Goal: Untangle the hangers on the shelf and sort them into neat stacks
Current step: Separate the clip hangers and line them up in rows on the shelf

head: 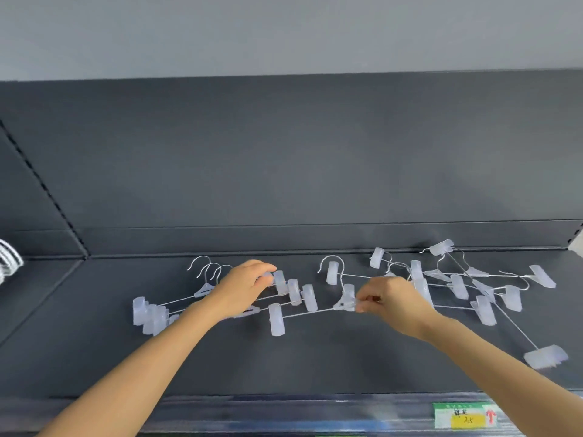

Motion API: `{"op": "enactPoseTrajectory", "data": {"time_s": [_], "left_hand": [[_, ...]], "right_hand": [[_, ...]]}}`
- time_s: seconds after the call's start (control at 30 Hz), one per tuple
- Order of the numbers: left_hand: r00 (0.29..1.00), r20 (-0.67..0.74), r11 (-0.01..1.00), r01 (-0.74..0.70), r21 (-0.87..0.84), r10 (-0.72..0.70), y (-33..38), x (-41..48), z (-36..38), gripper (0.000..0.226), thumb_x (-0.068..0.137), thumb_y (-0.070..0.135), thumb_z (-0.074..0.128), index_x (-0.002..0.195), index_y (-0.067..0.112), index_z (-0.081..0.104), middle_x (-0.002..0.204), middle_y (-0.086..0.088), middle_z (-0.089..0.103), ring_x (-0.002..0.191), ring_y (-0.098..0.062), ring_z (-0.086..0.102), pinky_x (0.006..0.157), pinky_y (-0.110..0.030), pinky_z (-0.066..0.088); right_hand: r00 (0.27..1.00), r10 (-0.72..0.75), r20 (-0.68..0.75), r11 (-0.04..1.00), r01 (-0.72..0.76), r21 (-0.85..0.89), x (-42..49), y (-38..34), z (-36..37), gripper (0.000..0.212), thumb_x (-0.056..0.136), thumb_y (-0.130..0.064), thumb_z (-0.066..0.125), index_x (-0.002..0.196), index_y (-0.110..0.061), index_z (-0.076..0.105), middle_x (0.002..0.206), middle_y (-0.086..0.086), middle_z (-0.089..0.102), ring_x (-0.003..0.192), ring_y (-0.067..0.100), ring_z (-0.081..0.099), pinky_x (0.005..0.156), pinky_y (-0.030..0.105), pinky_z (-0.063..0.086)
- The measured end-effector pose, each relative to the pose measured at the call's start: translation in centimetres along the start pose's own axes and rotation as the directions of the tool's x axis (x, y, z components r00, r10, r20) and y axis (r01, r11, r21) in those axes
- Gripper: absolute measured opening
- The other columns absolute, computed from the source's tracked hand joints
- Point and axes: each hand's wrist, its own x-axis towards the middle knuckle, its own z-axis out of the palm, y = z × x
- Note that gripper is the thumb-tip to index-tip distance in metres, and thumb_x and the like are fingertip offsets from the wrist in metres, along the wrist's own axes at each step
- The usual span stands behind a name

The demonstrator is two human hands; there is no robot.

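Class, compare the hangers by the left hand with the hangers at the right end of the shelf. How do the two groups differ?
The left group lies nested, hooks side by side; the right group lies crossed, hooks pointing different ways. The left group's clips bunch together; the right group's clips are scattered. Both are wire hangers with pale plastic clips on the dark shelf.

Even, soft light, faint shadows; wide-angle bending at edges, slight blur along the bottom

Dark grey shelf (284, 357), stacked clip hangers (151, 313) left, tangled hangers (457, 285) right
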Motion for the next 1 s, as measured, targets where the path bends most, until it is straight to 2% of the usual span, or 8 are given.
{"op": "enactPoseTrajectory", "data": {"time_s": [0.17, 0.33, 0.53, 0.6, 0.73, 0.83, 0.9, 1.0], "left_hand": [[0.995, -0.063, 0.997, 0.082, -0.004, -0.082, -4.0, -2.8, -2.2, 0.034, 0.102, 0.023, 0.036, 0.130, 0.018, 0.055, 0.132, 0.007, 0.051, 0.125, -0.011, 0.045, 0.099, -0.019, 0.031], [0.980, -0.109, 0.986, 0.166, 0.004, -0.165, -7.5, -5.0, -3.9, 0.035, 0.102, 0.023, 0.035, 0.130, 0.017, 0.056, 0.132, 0.005, 0.053, 0.121, -0.009, 0.046, 0.096, -0.018, 0.030], [0.974, -0.085, 0.978, 0.209, -0.017, -0.209, -9.3, -5.9, -5.1, 0.033, 0.102, 0.024, 0.035, 0.126, 0.016, 0.057, 0.121, 0.011, 0.051, 0.114, -0.005, 0.043, 0.091, -0.018, 0.029], [0.976, -0.071, 0.979, 0.205, -0.007, -0.205, -9.5, -5.9, -5.3, 0.032, 0.102, 0.025, 0.035, 0.120, 0.015, 0.059, 0.118, 0.010, 0.052, 0.110, -0.006, 0.045, 0.089, -0.020, 0.030], [0.974, 0.003, 0.973, 0.227, 0.037, -0.227, -10.0, -5.3, -5.2, 0.026, 0.100, 0.027, 0.035, 0.094, 0.013, 0.056, 0.116, -0.008, 0.058, 0.108, -0.017, 0.050, 0.093, -0.030, 0.039], [0.976, 0.042, 0.975, 0.212, 0.070, -0.215, -10.3, -4.9, -4.8, 0.032, 0.098, 0.036, 0.039, 0.114, 0.017, 0.059, 0.123, 0.001, 0.055, 0.111, -0.012, 0.050, 0.098, -0.031, 0.040], [0.973, 0.056, 0.972, 0.218, 0.091, -0.224, -10.1, -4.6, -4.7, 0.042, 0.097, 0.041, 0.040, 0.132, 0.021, 0.050, 0.133, 0.004, 0.049, 0.118, -0.011, 0.046, 0.098, -0.028, 0.038], [0.969, 0.083, 0.969, 0.224, 0.109, -0.233, -9.9, -4.0, -4.4, 0.052, 0.097, 0.045, 0.041, 0.142, 0.021, 0.038, 0.144, 0.002, 0.041, 0.129, -0.015, 0.040, 0.098, -0.027, 0.034]], "right_hand": [[0.994, -0.097, 0.051, 0.995, 0.096, 0.029, 3.3, -4.2, 3.0, 0.016, 0.087, -0.029, 0.062, 0.078, -0.017, 0.067, 0.073, 0.000, 0.062, 0.067, 0.017, 0.054, 0.063, 0.030, 0.043], [0.981, -0.184, 0.068, 0.983, 0.181, 0.042, 5.2, -7.8, 5.5, 0.014, 0.088, -0.028, 0.061, 0.079, -0.019, 0.067, 0.070, -0.012, 0.051, 0.063, 0.007, 0.048, 0.062, 0.020, 0.039], [0.979, -0.175, 0.106, 0.984, 0.170, 0.060, 6.2, -9.5, 6.8, 0.013, 0.088, -0.031, 0.061, 0.079, -0.023, 0.067, 0.073, -0.007, 0.058, 0.069, 0.013, 0.054, 0.067, 0.028, 0.047], [0.979, -0.172, 0.106, 0.984, 0.167, 0.057, 6.3, -9.6, 6.9, 0.013, 0.088, -0.031, 0.061, 0.079, -0.023, 0.068, 0.073, -0.007, 0.060, 0.067, 0.010, 0.053, 0.066, 0.025, 0.046], [0.981, -0.164, 0.107, 0.985, 0.158, 0.062, 6.2, -9.3, 7.2, 0.012, 0.087, -0.031, 0.063, 0.079, -0.023, 0.068, 0.064, -0.014, 0.052, 0.060, 0.003, 0.047, 0.063, 0.022, 0.043], [0.982, -0.167, 0.093, 0.985, 0.161, 0.066, 6.1, -9.1, 7.9, 0.012, 0.087, -0.030, 0.062, 0.081, -0.021, 0.068, 0.067, -0.019, 0.050, 0.064, 0.004, 0.048, 0.059, 0.013, 0.036], [0.982, -0.173, 0.070, 0.983, 0.168, 0.070, 5.9, -9.2, 8.4, 0.013, 0.088, -0.031, 0.061, 0.083, -0.021, 0.069, 0.072, -0.017, 0.055, 0.071, 0.007, 0.052, 0.063, 0.016, 0.039], [0.982, -0.183, 0.050, 0.982, 0.180, 0.059, 5.7, -9.7, 9.0, 0.015, 0.089, -0.031, 0.060, 0.085, -0.020, 0.069, 0.077, -0.012, 0.056, 0.072, 0.009, 0.052, 0.065, 0.020, 0.040]]}}
